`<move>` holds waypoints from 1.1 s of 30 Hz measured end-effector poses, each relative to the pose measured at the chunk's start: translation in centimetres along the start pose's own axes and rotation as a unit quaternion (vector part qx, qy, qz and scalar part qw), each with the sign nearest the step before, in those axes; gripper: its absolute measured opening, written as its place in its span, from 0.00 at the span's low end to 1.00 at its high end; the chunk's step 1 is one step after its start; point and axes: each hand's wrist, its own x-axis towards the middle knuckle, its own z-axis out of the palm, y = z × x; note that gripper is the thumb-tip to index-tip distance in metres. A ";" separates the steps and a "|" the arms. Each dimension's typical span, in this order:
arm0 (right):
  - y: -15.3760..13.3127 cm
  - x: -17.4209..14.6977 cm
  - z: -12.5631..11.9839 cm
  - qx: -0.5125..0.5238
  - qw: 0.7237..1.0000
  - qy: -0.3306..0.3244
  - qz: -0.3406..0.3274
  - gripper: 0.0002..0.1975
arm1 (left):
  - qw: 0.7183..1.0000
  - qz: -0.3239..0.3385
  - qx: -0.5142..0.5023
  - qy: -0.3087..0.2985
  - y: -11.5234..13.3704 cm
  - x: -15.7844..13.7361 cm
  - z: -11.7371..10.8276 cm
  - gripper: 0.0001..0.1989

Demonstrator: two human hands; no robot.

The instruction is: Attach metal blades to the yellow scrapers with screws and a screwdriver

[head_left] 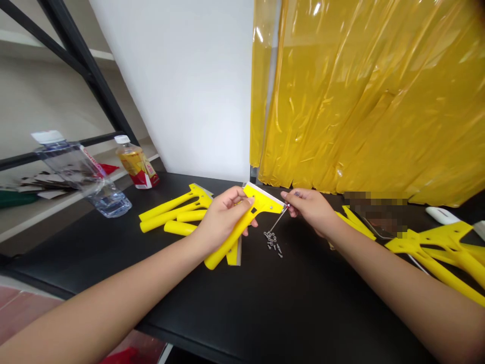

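Observation:
My left hand (229, 212) is closed around a yellow plastic scraper (262, 201), thumb on its head, with the handle slanting down toward me. A metal blade edge runs along the far side of the head. My right hand (308, 207) pinches a thin metal rod that looks like a hex key (279, 218), close to the right corner of the scraper head. Its long end points down and left. Below it on the black table lies a small pile of screws and nuts (272, 239). What the right fingertips cover is partly hidden.
More yellow scrapers (174, 207) lie left of my hands, and further yellow scraper parts (435, 242) on the right. A clear bottle (85, 172) and a drink bottle (136, 162) stand at the back left. Behind hangs yellow plastic sheeting (359, 101); a white mouse-like object (442, 215) sits far right.

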 end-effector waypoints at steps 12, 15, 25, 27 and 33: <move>-0.3 -0.2 0.5 0.031 0.999 -0.017 0.000 0.26 | 1.000 -0.011 0.012 0.006 0.1 0.0 -0.2 0.13; -0.4 -0.2 0.3 0.038 0.999 -0.016 -0.003 0.26 | 1.000 -0.012 0.012 0.010 0.2 -0.1 -0.1 0.13; -2.4 -0.1 -1.2 0.096 0.995 0.007 -0.029 0.25 | 0.997 -0.039 0.014 0.061 -0.8 0.7 -0.4 0.10; -3.3 -0.4 -1.4 0.117 0.993 0.010 -0.030 0.24 | 0.997 -0.061 -0.002 0.057 -0.9 0.7 -0.3 0.09; -5.8 -1.5 -1.7 0.190 0.980 0.034 -0.036 0.22 | 0.992 -0.125 -0.034 -0.004 -0.5 -0.2 0.1 0.08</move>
